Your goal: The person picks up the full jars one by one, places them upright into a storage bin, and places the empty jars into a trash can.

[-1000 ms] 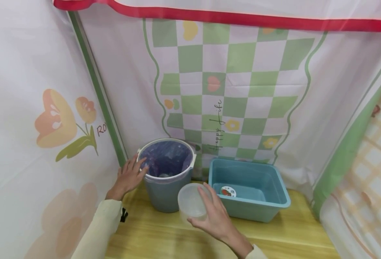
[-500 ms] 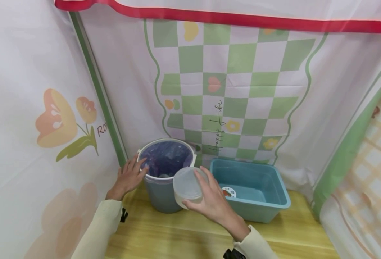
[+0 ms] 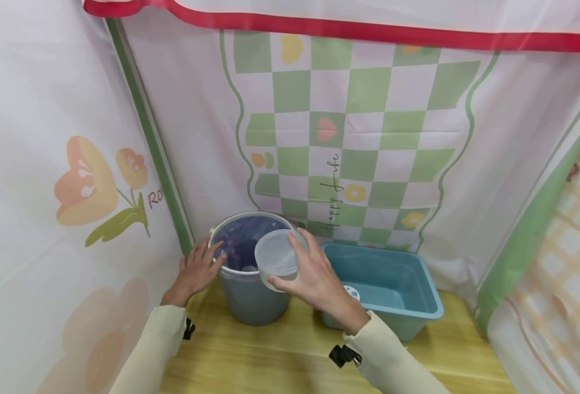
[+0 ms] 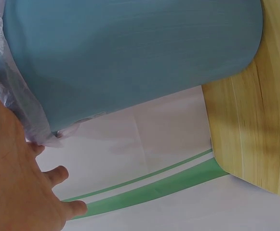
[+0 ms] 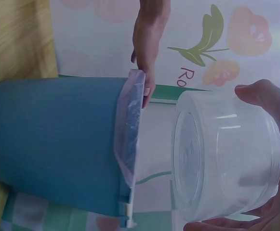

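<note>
A blue-grey bucket [image 3: 255, 298] with a white rim and a purple plastic bag lining stands on the table. My left hand [image 3: 197, 273] rests at the left of its rim with fingers spread; the left wrist view shows that hand [image 4: 14, 168] beside the bag's folded-over edge. From the right, my right hand [image 3: 311, 271] grips a round clear plastic container with a lid [image 3: 276, 254], thumb and fingers on opposite sides. In the right wrist view the container [image 5: 226, 154] is apart from the bucket rim, above its mouth. A pale object, too small to identify, shows inside the bag.
A teal rectangular basin [image 3: 383, 323] with a round sticker inside stands right of the bucket on the wooden table [image 3: 270, 361]. Printed curtains [image 3: 368, 137] hang close behind and at both sides.
The right hand has carried the container upward and slightly left, from in front of the bucket to over its front right rim. My left hand has stayed on the rim.
</note>
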A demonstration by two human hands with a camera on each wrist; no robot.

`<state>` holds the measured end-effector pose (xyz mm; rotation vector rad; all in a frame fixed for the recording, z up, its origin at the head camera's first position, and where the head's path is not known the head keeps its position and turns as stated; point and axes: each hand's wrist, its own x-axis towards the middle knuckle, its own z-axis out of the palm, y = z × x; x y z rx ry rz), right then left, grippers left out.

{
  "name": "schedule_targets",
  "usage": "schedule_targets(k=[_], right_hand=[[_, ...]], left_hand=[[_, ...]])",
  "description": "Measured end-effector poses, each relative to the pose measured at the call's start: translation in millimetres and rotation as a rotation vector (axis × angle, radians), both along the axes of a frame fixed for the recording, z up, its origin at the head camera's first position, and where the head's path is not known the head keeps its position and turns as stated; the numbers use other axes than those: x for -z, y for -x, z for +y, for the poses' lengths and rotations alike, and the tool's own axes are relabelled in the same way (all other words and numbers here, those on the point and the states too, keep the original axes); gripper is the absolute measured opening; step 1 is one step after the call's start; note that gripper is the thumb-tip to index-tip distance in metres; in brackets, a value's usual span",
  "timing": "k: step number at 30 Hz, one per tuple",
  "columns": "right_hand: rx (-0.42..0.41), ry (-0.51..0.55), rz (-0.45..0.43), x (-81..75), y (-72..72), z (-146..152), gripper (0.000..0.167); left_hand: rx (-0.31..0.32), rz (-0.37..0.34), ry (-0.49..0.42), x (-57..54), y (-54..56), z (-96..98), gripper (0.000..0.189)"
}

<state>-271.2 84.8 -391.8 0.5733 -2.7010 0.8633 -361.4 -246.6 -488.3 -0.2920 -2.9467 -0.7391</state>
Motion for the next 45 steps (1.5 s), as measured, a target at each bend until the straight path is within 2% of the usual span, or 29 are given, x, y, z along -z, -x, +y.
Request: schedule_targets(k=[5, 17, 26, 36, 45], right_hand=[[0.008, -0.006, -0.028, -10.5, 7.4, -12, 0.107], [0.01, -0.039, -0.049, -19.6, 33.3, -38, 0.107], [0.029, -0.013, -0.101, -18.9, 56.1, -54, 0.107], [0.044, -0.03, -0.065, -18.4, 78.4, -71, 0.105], [0.038, -0.045, -0.088, -9.8, 96.4, -79, 0.104]], left_hand=[[-0.007, -0.012, -0.008, -0.1, 0.6, -1.6, 0.073], [-0.016, 0.006, -0.007, -1.0, -2.2, 1.2, 0.076], [-0.015, 0.006, 0.001, -0.9, -0.3, 1.5, 0.077], [-0.03, -0.016, 0.01, -1.4, 0.4, 1.7, 0.071], [-0.046, -0.028, 0.042, -2.6, 1.0, 3.5, 0.069]])
